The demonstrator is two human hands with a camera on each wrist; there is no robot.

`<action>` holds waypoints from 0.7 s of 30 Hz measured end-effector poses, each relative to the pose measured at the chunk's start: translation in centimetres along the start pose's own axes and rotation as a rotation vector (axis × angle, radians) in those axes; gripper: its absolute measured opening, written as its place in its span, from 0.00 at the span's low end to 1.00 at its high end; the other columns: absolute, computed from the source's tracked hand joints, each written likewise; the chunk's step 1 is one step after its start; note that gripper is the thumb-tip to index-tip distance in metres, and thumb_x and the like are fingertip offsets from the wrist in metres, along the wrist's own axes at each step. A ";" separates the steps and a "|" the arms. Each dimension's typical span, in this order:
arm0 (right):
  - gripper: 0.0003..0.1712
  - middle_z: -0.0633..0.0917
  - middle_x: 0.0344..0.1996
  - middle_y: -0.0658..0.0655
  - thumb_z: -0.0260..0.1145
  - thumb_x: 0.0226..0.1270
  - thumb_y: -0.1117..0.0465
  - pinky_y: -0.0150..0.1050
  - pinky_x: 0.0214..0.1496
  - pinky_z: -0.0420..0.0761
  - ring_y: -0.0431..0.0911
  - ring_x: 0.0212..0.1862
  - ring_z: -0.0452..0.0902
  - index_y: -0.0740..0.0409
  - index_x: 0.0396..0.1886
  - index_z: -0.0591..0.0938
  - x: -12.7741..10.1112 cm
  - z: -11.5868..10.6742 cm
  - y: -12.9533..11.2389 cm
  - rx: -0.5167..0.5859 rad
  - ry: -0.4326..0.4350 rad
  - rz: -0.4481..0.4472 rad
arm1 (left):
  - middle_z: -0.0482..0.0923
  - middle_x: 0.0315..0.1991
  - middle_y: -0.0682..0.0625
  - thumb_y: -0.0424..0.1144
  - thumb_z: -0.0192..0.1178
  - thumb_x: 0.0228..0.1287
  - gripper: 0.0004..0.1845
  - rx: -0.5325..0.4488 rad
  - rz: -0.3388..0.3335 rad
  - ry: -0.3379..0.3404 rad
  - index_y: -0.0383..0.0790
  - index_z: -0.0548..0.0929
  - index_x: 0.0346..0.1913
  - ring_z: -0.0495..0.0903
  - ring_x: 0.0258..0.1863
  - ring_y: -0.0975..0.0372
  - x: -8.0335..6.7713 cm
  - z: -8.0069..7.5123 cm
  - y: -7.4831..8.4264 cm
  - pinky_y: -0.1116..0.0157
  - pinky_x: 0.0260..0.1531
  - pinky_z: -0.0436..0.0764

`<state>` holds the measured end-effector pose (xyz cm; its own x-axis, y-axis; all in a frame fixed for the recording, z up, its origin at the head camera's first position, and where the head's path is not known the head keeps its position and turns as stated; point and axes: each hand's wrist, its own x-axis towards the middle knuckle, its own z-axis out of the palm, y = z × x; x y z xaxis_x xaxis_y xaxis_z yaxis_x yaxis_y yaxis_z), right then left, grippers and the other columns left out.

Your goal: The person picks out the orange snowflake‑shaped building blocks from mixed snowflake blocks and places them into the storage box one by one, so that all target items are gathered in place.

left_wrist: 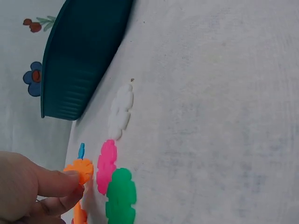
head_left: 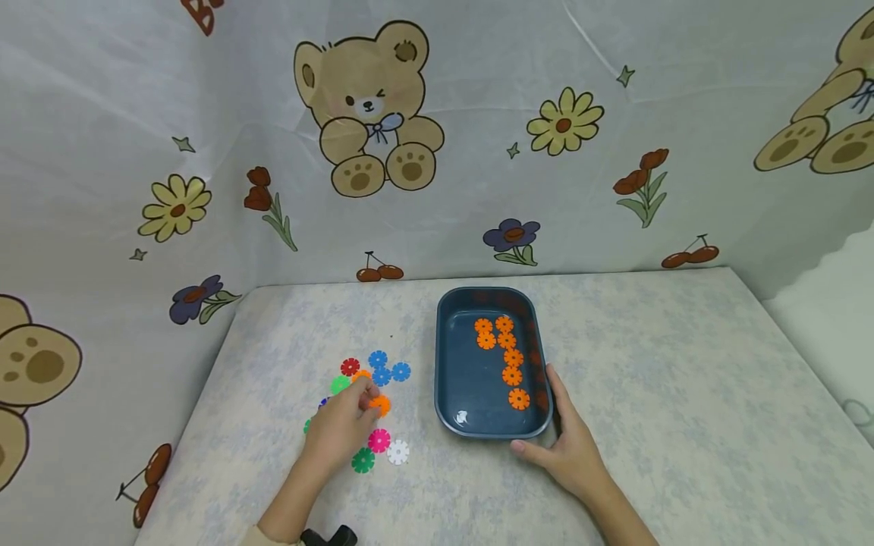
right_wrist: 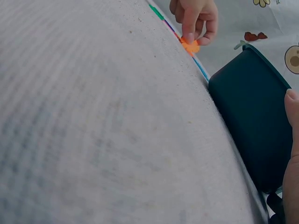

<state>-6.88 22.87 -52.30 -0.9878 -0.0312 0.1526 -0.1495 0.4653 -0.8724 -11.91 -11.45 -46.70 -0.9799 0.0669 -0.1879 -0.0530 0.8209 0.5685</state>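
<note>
My left hand (head_left: 341,426) pinches an orange notched plastic disc (head_left: 381,406) between thumb and fingertips. In the left wrist view, that orange disc (left_wrist: 85,171) is held edge-up above the other pieces. My right hand (head_left: 572,453) holds the near right corner of a dark blue rectangular tray (head_left: 464,394), its thumb at the front rim and its fingers along the right side. Inside the tray lie several orange discs (head_left: 512,376). Another orange disc (head_left: 361,375) is on the table, partly hidden behind my left fingers.
Around my left hand lie blue discs (head_left: 381,376), a red disc (head_left: 350,367), a light green disc (head_left: 339,384), a pink disc (head_left: 378,440), a white disc (head_left: 398,453) and a dark green disc (head_left: 363,460). A printed cloth (head_left: 464,189) hangs behind the table (head_left: 655,364).
</note>
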 end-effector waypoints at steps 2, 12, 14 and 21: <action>0.72 0.52 0.80 0.56 0.84 0.46 0.55 0.12 0.67 0.51 0.30 0.76 0.46 0.35 0.80 0.42 0.0 0.0 -0.1 0.006 0.000 -0.003 | 0.79 0.35 0.53 0.37 0.65 0.66 0.09 -0.050 -0.008 0.004 0.50 0.77 0.45 0.72 0.19 0.62 -0.1 -0.2 0.3 0.66 0.20 0.72; 0.72 0.52 0.80 0.56 0.84 0.46 0.55 0.12 0.67 0.51 0.26 0.75 0.46 0.36 0.81 0.43 0.0 0.0 -0.1 0.011 0.000 -0.005 | 0.80 0.39 0.50 0.38 0.63 0.68 0.07 -0.403 0.011 -0.089 0.53 0.78 0.45 0.70 0.19 0.57 0.4 -1.7 5.8 0.66 0.21 0.73; 0.72 0.52 0.80 0.57 0.84 0.46 0.55 0.12 0.67 0.51 0.26 0.75 0.46 0.36 0.81 0.43 0.0 0.0 -0.1 0.008 0.002 -0.007 | 0.81 0.38 0.50 0.39 0.63 0.68 0.06 -0.415 0.053 -0.098 0.53 0.79 0.44 0.72 0.22 0.57 0.7 -1.6 7.3 0.65 0.21 0.74; 0.72 0.52 0.80 0.57 0.83 0.46 0.55 0.12 0.67 0.51 0.28 0.76 0.47 0.36 0.80 0.43 0.0 0.0 -0.1 0.012 0.001 -0.006 | 0.81 0.34 0.54 0.41 0.64 0.68 0.04 -0.370 0.189 -0.209 0.54 0.80 0.41 0.78 0.28 0.59 2.3 0.6 11.8 0.63 0.26 0.77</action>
<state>-6.90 22.82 -52.22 -0.9869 -0.0331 0.1581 -0.1557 0.4548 -0.8769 -14.64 -1.28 -40.94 -0.9211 0.3402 -0.1892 0.0207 0.5281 0.8489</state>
